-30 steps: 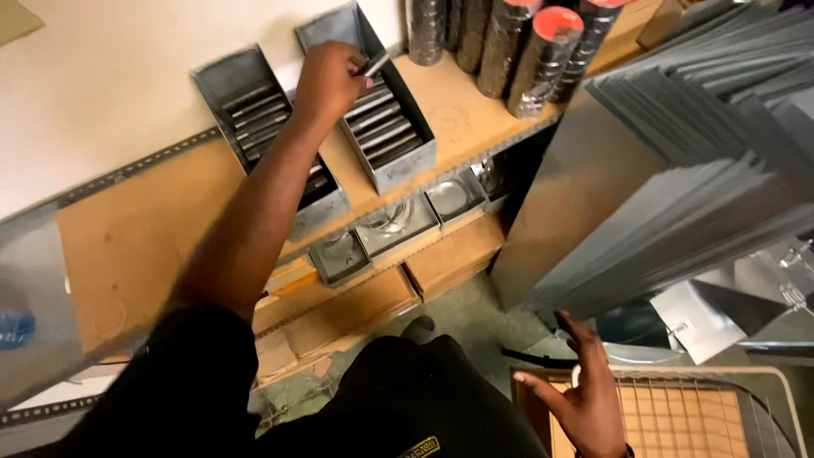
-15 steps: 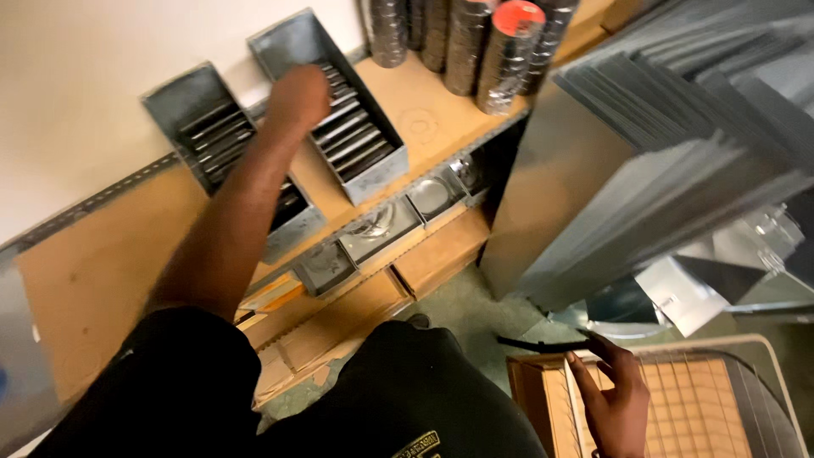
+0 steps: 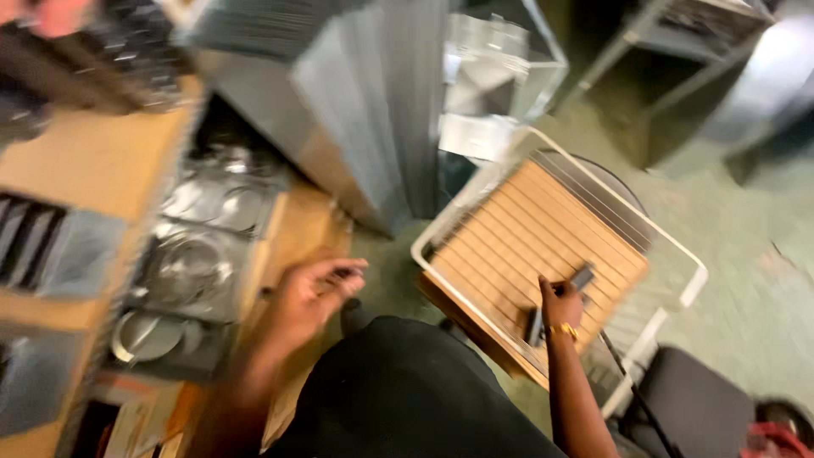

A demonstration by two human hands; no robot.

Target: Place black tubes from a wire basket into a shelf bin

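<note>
In the blurred head view, the right hand rests on the slatted wooden board inside a white wire basket, fingers closed around a small dark piece. The left hand hovers beside the wooden shelf, fingers loosely curled around something dark, though the blur hides what it is.

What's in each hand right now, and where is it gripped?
The left hand pinches a small dark piece at its fingertips; blur hides what it is. The right hand rests on dark flat pieces in the wire basket; a grip cannot be told.
</note>
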